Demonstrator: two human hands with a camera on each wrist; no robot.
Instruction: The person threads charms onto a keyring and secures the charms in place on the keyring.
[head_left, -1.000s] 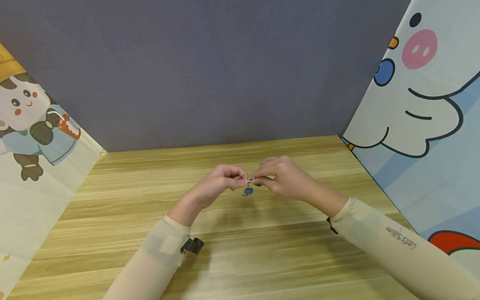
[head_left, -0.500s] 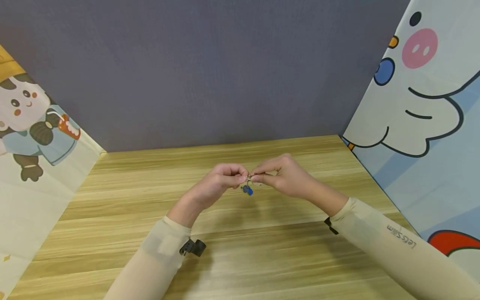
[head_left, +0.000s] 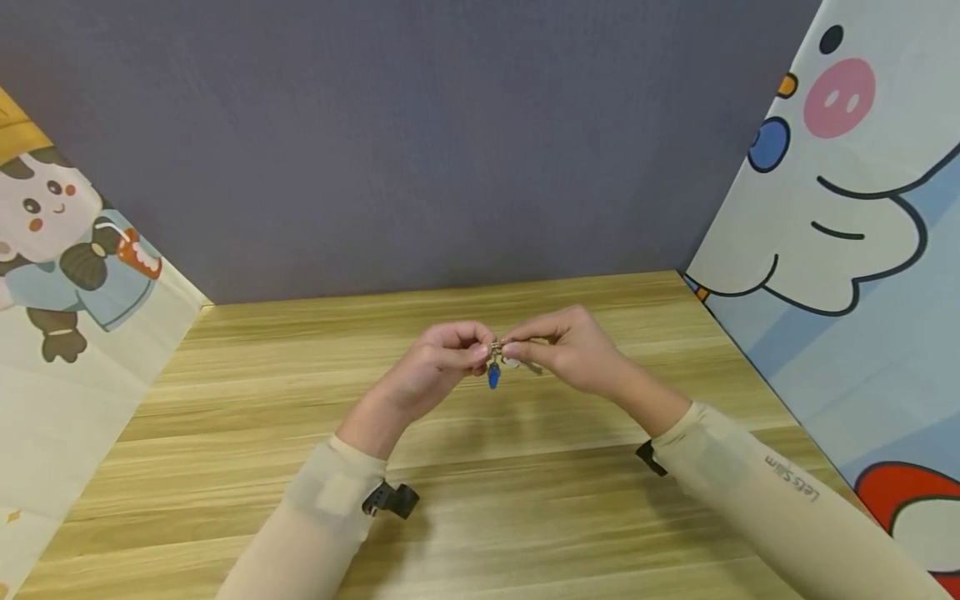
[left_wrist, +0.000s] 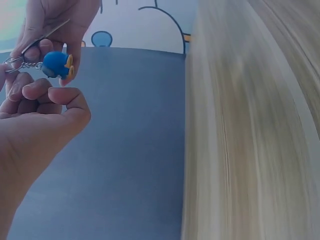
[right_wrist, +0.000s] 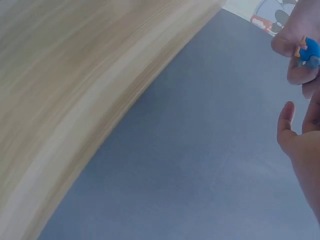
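Above the middle of the wooden table (head_left: 480, 500) both hands meet fingertip to fingertip. My left hand (head_left: 474, 353) pinches a small metal key ring (head_left: 495, 347) with curled fingers. A blue charm (head_left: 493, 375) with an orange bit hangs straight down from the ring. My right hand (head_left: 517, 350) pinches a thin silver key (head_left: 528, 364) at the same ring. In the left wrist view the blue charm (left_wrist: 57, 65) hangs on a short chain from the key ring (left_wrist: 14, 62), and the key (left_wrist: 46, 36) slants up between the right hand's fingers. The right wrist view catches the blue charm (right_wrist: 310, 49) at its top right edge.
A grey wall (head_left: 420, 142) closes the back of the table. Cartoon-printed cloth panels stand on the left (head_left: 60, 275) and on the right (head_left: 847, 217). Black camera mounts sit at the left wrist (head_left: 392, 499) and the right wrist (head_left: 649, 457).
Both hands have lifted a little and drawn closer together. The blue charm, tilted earlier, now hangs straight down. The right forearm has shifted slightly left.
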